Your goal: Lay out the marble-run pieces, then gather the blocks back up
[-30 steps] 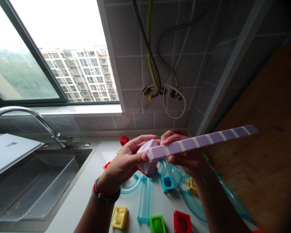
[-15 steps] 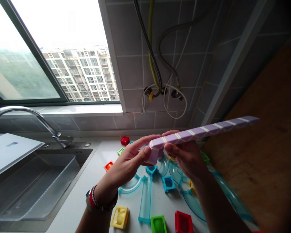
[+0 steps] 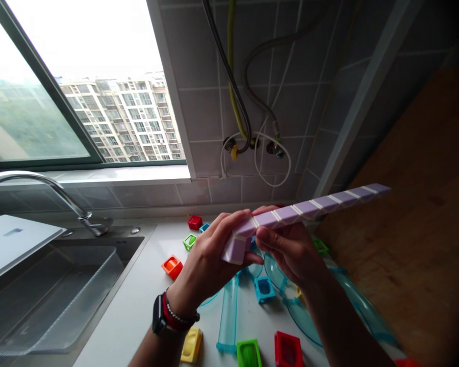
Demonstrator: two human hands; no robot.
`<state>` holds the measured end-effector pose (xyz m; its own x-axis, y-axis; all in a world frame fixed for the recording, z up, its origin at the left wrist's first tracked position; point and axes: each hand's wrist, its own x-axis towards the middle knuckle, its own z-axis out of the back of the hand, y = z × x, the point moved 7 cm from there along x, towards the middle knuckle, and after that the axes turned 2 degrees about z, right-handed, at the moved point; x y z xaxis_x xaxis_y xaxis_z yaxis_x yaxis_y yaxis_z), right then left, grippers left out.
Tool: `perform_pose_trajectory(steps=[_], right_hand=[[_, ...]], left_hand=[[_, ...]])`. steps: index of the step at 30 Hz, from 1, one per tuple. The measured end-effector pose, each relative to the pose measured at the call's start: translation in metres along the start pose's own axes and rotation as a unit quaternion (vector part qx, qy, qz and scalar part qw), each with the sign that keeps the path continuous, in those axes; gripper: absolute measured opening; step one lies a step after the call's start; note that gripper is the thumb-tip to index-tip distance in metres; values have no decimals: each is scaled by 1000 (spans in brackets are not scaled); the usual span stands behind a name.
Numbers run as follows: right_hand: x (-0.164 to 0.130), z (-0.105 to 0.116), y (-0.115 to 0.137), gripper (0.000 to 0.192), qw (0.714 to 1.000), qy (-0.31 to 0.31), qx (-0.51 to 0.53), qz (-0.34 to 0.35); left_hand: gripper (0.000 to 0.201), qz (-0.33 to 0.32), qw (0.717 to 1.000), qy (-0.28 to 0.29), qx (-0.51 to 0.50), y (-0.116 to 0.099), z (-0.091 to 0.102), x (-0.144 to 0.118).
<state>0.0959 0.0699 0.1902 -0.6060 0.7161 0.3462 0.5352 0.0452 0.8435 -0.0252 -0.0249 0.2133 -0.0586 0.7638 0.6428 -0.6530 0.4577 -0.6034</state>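
Held above the desk (image 3: pixel 137 306), near its back right corner: purple ribbed strip (image 3: pixel 309 208), long axis running from hands out rightward and slightly upward. Gripped at near end by left hand (image 3: pixel 208 260), fingers closed on purple end block (image 3: pixel 235 248). Pinched just beside by right hand (image 3: pixel 290 250). Far end unsupported.

— What can't you make out?
— The left hand (image 3: pixel 204 262) covers part of the blue track (image 3: pixel 229 316); the faucet (image 3: pixel 42 191) is cut off at the left edge.

— Anything else?
— The red block (image 3: pixel 405 363) is barely visible at the bottom edge.
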Motion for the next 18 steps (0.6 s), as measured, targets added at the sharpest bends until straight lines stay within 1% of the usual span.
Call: perform_pose_trajectory(steps=[3, 5, 7, 9, 11, 13, 16, 18], right_hand=[[0, 1, 2, 21, 999, 3, -22, 23], [0, 2, 4, 20, 998, 3, -47, 38], [0, 4, 7, 21, 995, 0, -84, 51], [-1, 5, 12, 21, 986, -11, -148, 81], [-1, 5, 18, 21, 966, -20, -228, 123], [-1, 1, 23, 20, 940, -13, -296, 170], [-4, -6, 29, 25, 902, 19, -372, 218], [-6, -11, 31, 33, 889, 62, -397, 222]], left_hand=[[79, -39, 999, -13, 8, -3, -3, -1], [81, -50, 998, -26, 10, -2, -4, -2], [82, -28, 999, -25, 19, 2, -7, -2], [82, 16, 999, -18, 30, 8, -11, -3], [82, 62, 997, -14, 34, 11, -13, -3], [82, 95, 995, -12, 27, 11, -13, -4], [84, 121, 993, -17, 10, 8, -10, -4], [84, 130, 991, -29, 5, 6, -7, -4]])
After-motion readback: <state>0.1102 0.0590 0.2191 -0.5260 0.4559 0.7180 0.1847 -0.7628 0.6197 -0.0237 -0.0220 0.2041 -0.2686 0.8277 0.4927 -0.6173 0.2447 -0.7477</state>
